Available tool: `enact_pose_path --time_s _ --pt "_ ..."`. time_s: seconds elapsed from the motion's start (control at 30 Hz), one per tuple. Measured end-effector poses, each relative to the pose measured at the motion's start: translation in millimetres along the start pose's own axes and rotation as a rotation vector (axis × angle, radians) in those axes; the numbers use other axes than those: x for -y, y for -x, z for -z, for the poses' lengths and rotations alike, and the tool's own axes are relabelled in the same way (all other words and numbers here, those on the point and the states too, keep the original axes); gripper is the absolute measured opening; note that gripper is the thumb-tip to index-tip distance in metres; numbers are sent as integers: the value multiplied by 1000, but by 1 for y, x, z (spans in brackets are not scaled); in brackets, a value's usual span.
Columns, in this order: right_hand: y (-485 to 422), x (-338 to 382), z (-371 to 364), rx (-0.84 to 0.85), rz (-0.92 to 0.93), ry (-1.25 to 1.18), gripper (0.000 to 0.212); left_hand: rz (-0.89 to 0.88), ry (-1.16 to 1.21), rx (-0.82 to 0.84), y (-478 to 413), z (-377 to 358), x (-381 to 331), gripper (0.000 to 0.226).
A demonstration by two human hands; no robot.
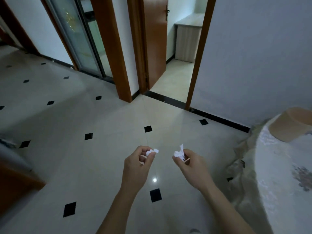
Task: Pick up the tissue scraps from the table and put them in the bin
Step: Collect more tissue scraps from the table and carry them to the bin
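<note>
From the head view, both hands are held out over open floor. A crumpled white tissue scrap (152,152) is pinched between thumb and fingertips of the left hand (136,168), the other fingers curled in beneath it. A second tissue scrap (179,153) is gripped the same way in the right hand (191,168), with one torn corner sticking up above the fingers. The two scraps are kept near each other but apart, a clear gap of floor seen between them.

Below and ahead, a wide stretch of pale tiled floor (101,149) with small black diamond insets is seen, with nothing standing on it. At the right edge, a round table (276,174) covered by a patterned white cloth is seen, its curved rim just beside the right forearm, the cloth hanging down to the floor. On the table top, near its far rim, a tan container (292,125) is seen lying tilted; what it is cannot be told. Straight ahead, an open doorway (177,73) framed in brown wood is seen, its door (155,41) swung inward. To the left, a glass sliding door (79,39) is set in the wall. A dark wooden edge is caught at the lower left corner.
</note>
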State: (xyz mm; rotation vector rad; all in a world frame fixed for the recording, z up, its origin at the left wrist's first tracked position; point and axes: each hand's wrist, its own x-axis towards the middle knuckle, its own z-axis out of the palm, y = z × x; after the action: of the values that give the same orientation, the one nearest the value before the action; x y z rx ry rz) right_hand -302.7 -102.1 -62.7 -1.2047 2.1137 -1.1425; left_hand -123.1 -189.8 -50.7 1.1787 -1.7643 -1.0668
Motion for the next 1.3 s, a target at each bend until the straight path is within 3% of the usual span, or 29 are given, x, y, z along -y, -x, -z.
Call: enact_pose_path --time_s 0.4,0.77,1.3 --pt "-148 -63 38 -140 -81 -16 48 -55 -27 171 -160 -114 4 5" --pt "-355 -112 150 -254 -73 -9 39 -150 -47 269 -335 -266 -61 4" --pt "-457 -211 260 -539 -316 -7 41 -220 -49 558 -465 -477 -107 6"
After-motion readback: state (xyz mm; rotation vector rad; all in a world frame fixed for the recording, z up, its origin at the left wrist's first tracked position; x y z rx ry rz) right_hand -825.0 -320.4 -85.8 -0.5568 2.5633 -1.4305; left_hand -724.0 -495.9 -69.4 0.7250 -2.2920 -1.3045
